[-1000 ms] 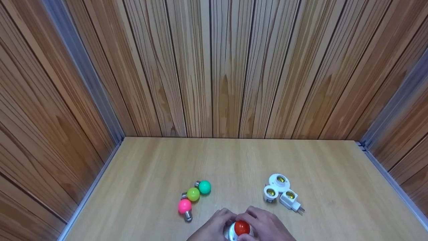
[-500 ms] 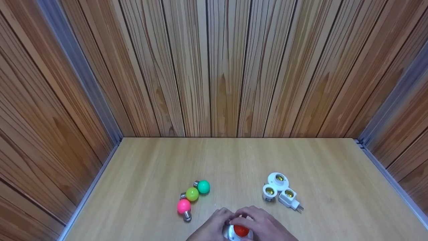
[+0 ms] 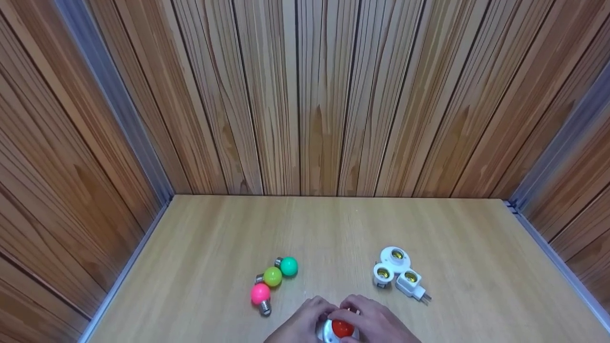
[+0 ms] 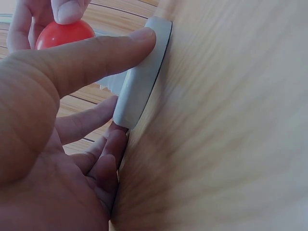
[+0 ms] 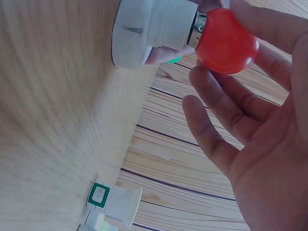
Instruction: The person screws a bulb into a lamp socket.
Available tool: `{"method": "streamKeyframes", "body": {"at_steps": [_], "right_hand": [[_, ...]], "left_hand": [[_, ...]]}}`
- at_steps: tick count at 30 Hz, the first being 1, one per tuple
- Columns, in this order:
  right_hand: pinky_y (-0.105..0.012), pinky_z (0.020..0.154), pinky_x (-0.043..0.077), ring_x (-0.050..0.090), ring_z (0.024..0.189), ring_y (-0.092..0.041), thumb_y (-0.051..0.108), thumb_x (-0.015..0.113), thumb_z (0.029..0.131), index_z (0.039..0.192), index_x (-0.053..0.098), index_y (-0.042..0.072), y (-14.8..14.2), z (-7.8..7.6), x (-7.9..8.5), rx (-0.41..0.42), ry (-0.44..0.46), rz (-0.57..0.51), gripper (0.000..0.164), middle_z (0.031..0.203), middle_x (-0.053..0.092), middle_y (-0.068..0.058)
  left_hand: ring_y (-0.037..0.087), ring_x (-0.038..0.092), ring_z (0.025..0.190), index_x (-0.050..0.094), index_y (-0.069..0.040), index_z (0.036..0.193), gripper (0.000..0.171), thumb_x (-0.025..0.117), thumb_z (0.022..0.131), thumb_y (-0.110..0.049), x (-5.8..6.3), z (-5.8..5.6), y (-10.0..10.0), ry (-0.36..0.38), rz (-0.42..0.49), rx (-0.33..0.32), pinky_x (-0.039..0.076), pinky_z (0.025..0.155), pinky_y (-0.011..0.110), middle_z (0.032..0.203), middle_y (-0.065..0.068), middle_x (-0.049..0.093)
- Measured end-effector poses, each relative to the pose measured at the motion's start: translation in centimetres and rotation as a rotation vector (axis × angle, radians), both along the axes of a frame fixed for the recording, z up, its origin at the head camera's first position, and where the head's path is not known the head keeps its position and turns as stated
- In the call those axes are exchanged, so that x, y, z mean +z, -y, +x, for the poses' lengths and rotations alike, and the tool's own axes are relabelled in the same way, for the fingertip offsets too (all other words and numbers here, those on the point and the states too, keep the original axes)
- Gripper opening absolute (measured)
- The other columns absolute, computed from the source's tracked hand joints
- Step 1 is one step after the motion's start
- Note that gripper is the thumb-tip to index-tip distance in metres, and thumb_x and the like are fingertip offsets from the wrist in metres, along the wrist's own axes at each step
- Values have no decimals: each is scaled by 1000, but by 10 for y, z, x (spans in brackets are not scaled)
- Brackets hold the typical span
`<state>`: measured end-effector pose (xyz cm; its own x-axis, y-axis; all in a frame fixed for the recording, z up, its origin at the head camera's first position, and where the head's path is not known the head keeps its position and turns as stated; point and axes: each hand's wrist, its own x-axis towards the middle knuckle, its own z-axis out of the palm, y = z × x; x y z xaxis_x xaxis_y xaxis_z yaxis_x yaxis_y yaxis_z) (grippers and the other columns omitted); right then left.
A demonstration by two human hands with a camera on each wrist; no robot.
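Note:
A white round-based lamp socket [image 3: 328, 332] sits on the table at the near edge of the head view. My left hand [image 3: 301, 323] grips its base, the thumb lying across the near side in the left wrist view and the other fingers round the far side. With thumb and fingertips, my right hand [image 3: 381, 322] pinches a red bulb [image 5: 227, 43]. The bulb's metal screw end is at the socket's mouth, a band of bare metal showing in the right wrist view. From above, the right hand's fingers cover part of the bulb.
Left of the hands lie a pink bulb [image 3: 260, 294], a yellow-green bulb [image 3: 272, 277] and a green bulb [image 3: 289, 266]. To the right stand a round socket [image 3: 403, 261], a small cup-shaped socket [image 3: 382, 281] and a square plug-in socket [image 3: 406, 287]. Wooden panels [image 3: 319, 119] enclose the table.
The right hand's fingers have shifted round the red bulb, a finger now reaching over its top. The left hand keeps its grip on the lamp socket.

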<state>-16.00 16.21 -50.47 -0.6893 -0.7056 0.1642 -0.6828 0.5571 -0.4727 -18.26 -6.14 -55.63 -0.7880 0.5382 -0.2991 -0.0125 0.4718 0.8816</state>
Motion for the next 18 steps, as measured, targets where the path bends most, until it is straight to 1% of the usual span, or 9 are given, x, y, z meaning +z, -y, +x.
{"method": "streamKeyframes", "body": {"at_steps": [1,3,5,7,8,11,13,18], "right_hand": [[-12,72,47,50,87,3,58,64,88,131,61,31,0,0,0,-1,-14,4,50,107,61,8],[-12,72,46,49,87,3,61,64,87,131,60,33,0,0,0,-6,-29,12,52,106,61,9],[-13,74,48,51,89,2,65,63,85,132,59,35,0,0,-1,-6,-38,17,56,110,61,9],[-15,77,51,54,93,0,66,63,84,134,57,37,0,1,-1,-3,-30,11,58,116,61,9],[-17,80,53,55,96,0,66,63,84,135,56,37,-1,1,-1,-1,-13,0,59,119,61,9],[-21,86,55,57,105,-3,64,64,85,136,55,37,-2,1,-1,14,6,-27,58,127,60,9],[-22,88,55,57,106,-3,62,64,86,133,58,36,-3,1,-1,29,-2,-36,55,128,60,9],[-20,86,53,56,104,-3,63,61,88,129,62,34,-4,0,0,35,-4,-21,50,123,62,9]], "left_hand": [[7,47,106,62,-36,119,54,88,72,-35,0,0,0,-27,3,-9,50,93,26,112,-14,54],[7,47,106,62,-36,119,53,88,72,-34,0,-1,0,-22,9,-13,50,93,26,112,-14,54],[7,47,106,62,-36,119,52,87,73,-34,0,-1,1,-17,15,-20,49,93,25,112,-13,54],[7,47,106,62,-35,120,52,87,74,-35,-1,-2,1,-22,17,-28,48,93,26,113,-13,55],[6,47,106,62,-37,119,51,86,74,-37,0,-2,1,1,11,-24,48,93,26,112,-15,54],[5,47,106,63,-34,119,51,86,74,-37,-1,-4,1,-25,4,-32,47,94,25,112,-14,54],[5,47,106,63,-33,118,50,87,73,-36,-1,-5,1,-28,-3,-30,47,94,25,112,-14,54],[9,48,109,62,-34,119,52,87,74,-35,0,-5,0,35,-7,-17,49,99,34,113,-13,54]]}}
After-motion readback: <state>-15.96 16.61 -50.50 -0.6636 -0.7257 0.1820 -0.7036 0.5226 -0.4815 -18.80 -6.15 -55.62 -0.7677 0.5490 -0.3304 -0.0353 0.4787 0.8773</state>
